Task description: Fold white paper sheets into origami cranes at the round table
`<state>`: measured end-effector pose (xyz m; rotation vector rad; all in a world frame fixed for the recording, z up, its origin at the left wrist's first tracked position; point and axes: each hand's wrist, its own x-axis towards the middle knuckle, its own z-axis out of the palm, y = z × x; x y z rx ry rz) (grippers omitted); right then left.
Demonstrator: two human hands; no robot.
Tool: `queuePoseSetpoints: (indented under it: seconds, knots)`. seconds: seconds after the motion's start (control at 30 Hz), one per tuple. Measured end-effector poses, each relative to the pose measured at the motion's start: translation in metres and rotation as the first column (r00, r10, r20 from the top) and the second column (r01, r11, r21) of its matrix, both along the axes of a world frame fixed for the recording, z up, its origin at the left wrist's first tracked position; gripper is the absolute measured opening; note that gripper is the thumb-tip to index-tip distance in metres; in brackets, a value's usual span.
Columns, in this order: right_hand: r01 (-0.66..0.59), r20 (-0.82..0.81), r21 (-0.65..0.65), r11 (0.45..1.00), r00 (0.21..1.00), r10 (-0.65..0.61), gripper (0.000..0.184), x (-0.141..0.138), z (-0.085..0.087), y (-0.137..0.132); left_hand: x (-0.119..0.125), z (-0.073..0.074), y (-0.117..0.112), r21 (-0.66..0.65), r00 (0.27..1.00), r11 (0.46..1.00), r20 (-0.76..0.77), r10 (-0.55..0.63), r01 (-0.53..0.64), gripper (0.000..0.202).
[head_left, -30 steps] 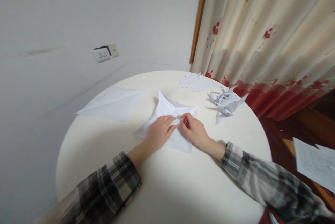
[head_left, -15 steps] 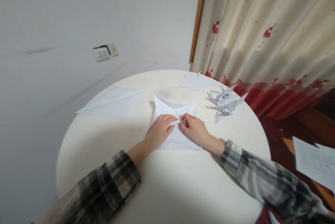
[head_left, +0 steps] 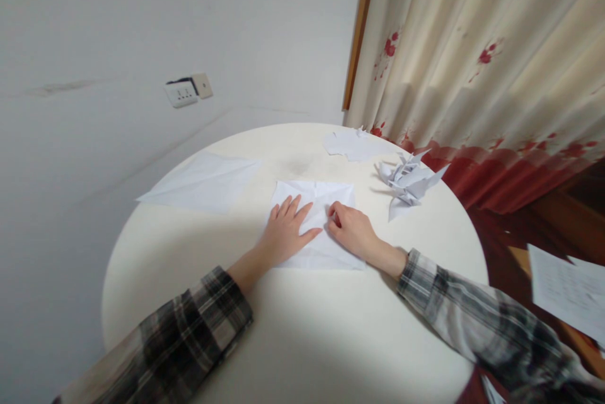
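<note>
A creased white sheet of paper lies flat on the round white table, with fold lines across it. My left hand rests on its left part, palm down, fingers spread and holding nothing. On the right part sits my right hand, its fingers curled in and nothing visible in them. Its fingertips are near the middle of the sheet, a short gap from my left thumb. Both hands cover portions of the paper.
Another creased sheet lies on the table's left side. At the right stand folded paper shapes, with flat paper pieces behind them. Past the table are a wall socket, a curtain and printed sheets lower right.
The raised flaps at the sheet's far side have gone down flat. My left hand has opened out from bent fingers and shifted slightly left; my right hand has barely moved.
</note>
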<state>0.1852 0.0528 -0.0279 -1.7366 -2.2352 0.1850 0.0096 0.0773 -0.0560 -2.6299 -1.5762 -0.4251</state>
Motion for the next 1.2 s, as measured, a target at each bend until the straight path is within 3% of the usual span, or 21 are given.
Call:
queuePoseSetpoints:
  seconds: [0.43, 0.63, 0.8, 0.97, 1.1, 1.2]
  knots:
    - [-0.041, 0.101, 0.052, 0.998, 0.994, 0.036, 0.024, -0.002, 0.001, -0.003, 0.0, 0.0, -0.004, 0.031, 0.997, 0.997, -0.016, -0.076, 0.076, 0.064]
    - [-0.103, 0.21, 0.043, 0.994, 0.973, 0.092, 0.027, -0.003, 0.003, -0.004, -0.003, 0.004, -0.003, -0.028, 0.966, 0.966, 0.008, -0.257, 0.257, 0.065]
    - [-0.16, 0.203, 0.025, 0.987, 0.967, 0.152, 0.029, -0.004, 0.0, -0.005, -0.002, 0.007, -0.003, -0.013, 0.934, 0.936, 0.069, -0.35, 0.352, 0.048]
    - [-0.2, 0.096, 0.05, 0.979, 0.976, 0.195, 0.035, -0.003, -0.003, -0.002, 0.001, 0.008, -0.006, -0.017, 0.935, 0.937, 0.081, -0.346, 0.348, 0.042]
    - [-0.227, -0.079, 0.127, 0.966, 0.968, 0.238, 0.022, -0.002, -0.006, 0.002, 0.001, 0.006, -0.007, 0.004, 0.932, 0.935, 0.078, -0.354, 0.355, 0.04]
    - [-0.32, -0.2, 0.184, 0.929, 0.913, 0.354, 0.017, -0.001, -0.009, 0.006, 0.001, 0.004, -0.005, 0.01, 0.942, 0.944, 0.067, -0.328, 0.329, 0.043]
